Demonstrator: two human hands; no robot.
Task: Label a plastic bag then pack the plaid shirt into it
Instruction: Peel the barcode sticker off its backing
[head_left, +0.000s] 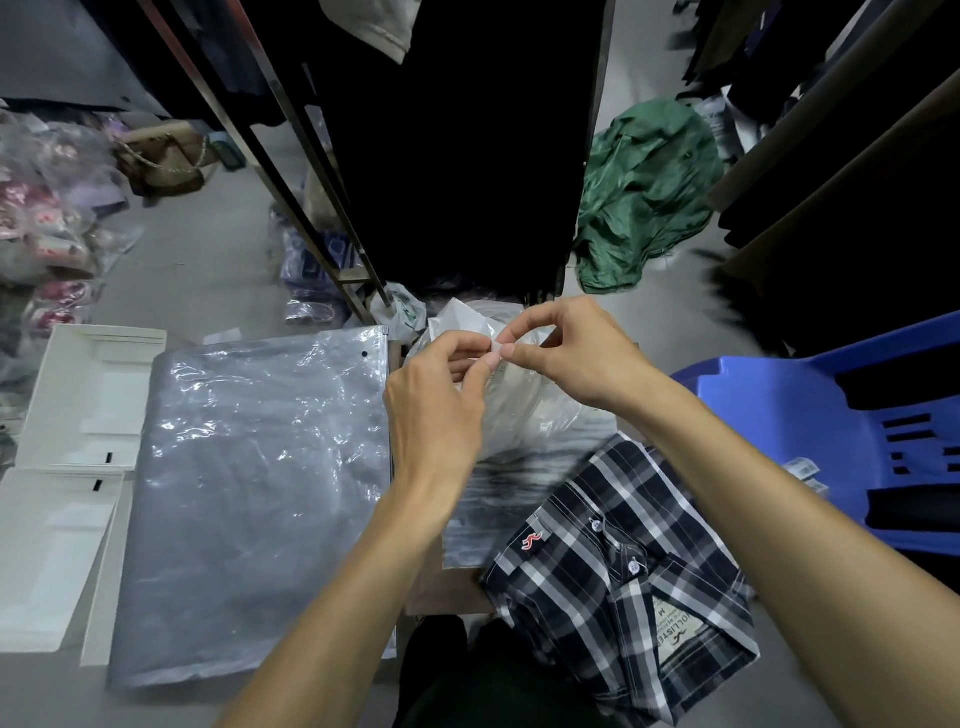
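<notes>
Head view, looking down over both forearms to a cluttered floor. Left hand (434, 387) and right hand (569, 348) meet at centre frame, fingertips pinched together on a small pale label (497, 349); each hand grips it narrowly between thumb and forefinger, and whether it is a sticker or its backing cannot be told. Directly beneath the hands lies a crumpled clear bag (511, 410), not touched by either hand as far as can be seen. Plaid shirt (618, 582), folded, navy, white and grey check, rests at lower right below the right forearm, collar tag facing up, a small red emblem on the chest pocket; neither hand is in contact with it. Large flat plastic bag (249, 493) with a dark closure strip along its right edge lies spread on the floor to the left of the left forearm, apart from the shirt. White card trays (78, 467) sit just beside that bag on its left. Blue plastic chair (810, 415) stands at right. Green garment (644, 197) lies heaped on the floor beyond the hands.
</notes>
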